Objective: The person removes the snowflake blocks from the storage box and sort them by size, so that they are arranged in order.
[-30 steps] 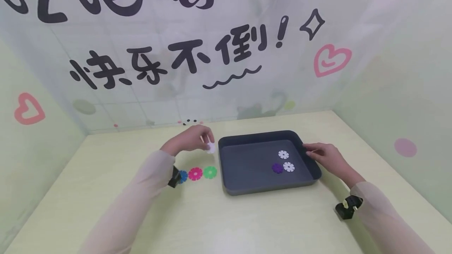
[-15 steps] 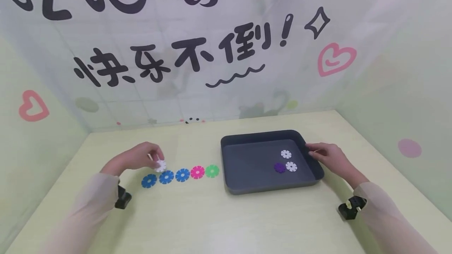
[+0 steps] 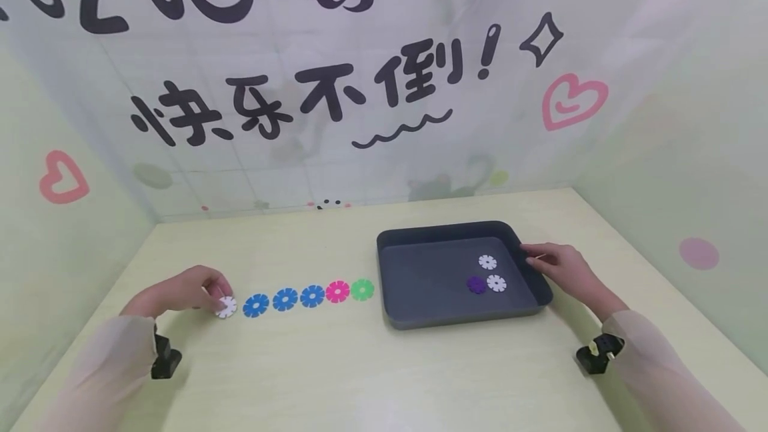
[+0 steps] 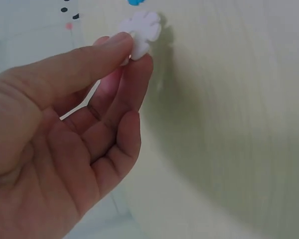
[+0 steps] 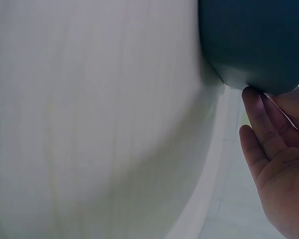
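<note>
My left hand point(image 3: 191, 291) pinches a white flower-shaped disc point(image 3: 226, 307) between thumb and fingertips, low over the left of the table. In the left wrist view the white disc point(image 4: 143, 32) stands out past the thumb tip, its shadow beside it. To its right runs a row of discs: blue point(image 3: 256, 305), blue point(image 3: 285, 299), blue point(image 3: 312, 296), pink point(image 3: 337, 291) and green point(image 3: 363, 289). My right hand point(image 3: 561, 272) grips the right rim of a dark grey tray point(image 3: 420, 272); in the right wrist view the fingertips are against the tray's outer wall point(image 5: 254, 45).
Inside the tray, toward its right side, lie a white disc point(image 3: 488, 262), another white disc point(image 3: 496, 283) and a purple disc point(image 3: 477, 285). A printed wall sheet point(image 3: 300, 172) rises behind the pale table point(image 3: 384, 372), with side panels left and right.
My left hand has carried the white disc leftward from beside the tray, over the row, to its left end and lower. The right hand stays at the tray's rim.
</note>
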`<state>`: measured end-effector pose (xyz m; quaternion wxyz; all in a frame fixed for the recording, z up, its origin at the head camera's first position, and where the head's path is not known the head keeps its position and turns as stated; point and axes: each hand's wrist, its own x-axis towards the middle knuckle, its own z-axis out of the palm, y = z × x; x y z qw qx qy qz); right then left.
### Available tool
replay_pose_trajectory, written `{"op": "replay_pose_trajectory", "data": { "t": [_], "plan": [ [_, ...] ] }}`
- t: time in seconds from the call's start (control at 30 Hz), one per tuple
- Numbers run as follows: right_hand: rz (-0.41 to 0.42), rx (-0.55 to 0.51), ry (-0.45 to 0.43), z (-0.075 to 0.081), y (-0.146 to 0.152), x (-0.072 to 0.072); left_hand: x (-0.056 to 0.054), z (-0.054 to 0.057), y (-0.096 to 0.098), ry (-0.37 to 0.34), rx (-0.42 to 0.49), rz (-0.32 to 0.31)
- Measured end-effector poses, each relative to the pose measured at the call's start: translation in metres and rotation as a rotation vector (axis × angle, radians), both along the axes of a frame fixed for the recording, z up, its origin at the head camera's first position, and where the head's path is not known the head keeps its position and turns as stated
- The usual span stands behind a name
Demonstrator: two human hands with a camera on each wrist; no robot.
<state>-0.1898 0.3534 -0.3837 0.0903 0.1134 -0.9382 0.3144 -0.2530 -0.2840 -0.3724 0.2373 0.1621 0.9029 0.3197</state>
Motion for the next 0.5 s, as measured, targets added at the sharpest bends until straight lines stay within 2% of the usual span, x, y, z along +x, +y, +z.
{"op": "replay_pose_trajectory", "data": {
  "t": [0.13,0.23,0.5],
  "plan": [
    [-0.002,-0.005,-0.009,-0.001,0.000,0.000,-0.001,-0.009,-0.003,0.002,-0.011,0.030],
    [-0.002,-0.002,-0.009,-0.001,0.000,-0.001,-0.002,-0.013,-0.004,0.028,-0.007,0.010],
    [-0.007,0.000,-0.005,-0.001,0.001,0.000,-0.002,-0.014,-0.001,0.048,0.013,-0.006]
  ]
}}
